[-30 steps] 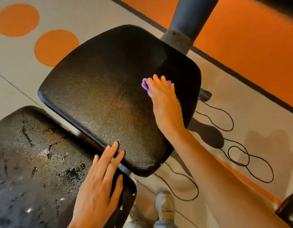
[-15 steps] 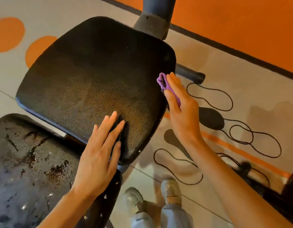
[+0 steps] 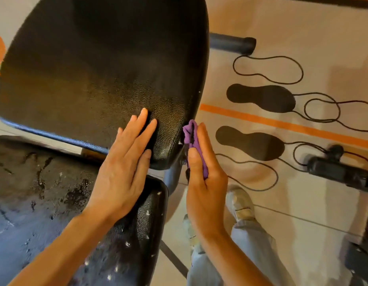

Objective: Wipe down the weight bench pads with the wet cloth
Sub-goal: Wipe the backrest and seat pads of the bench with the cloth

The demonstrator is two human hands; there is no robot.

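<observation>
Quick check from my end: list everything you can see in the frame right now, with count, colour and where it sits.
upper bench pad: 1, black, textured, top left and centre
lower bench pad: 1, black, wet streaks and white flecks, bottom left
cloth: 1, purple, at the upper pad's right edge
bench frame bar: 1, dark grey, right of the upper pad
footprint floor markings: 2 solid black, plus black outline loops, on the pale floor at right
floor stripe: 1, orange, between the solid footprints
dark equipment: 1, black, right edge; cannot tell what it is
shoes: 2, pale, bottom centre
left hand: fingers flat on the upper pad
right hand: holds the cloth against the pad's edge
</observation>
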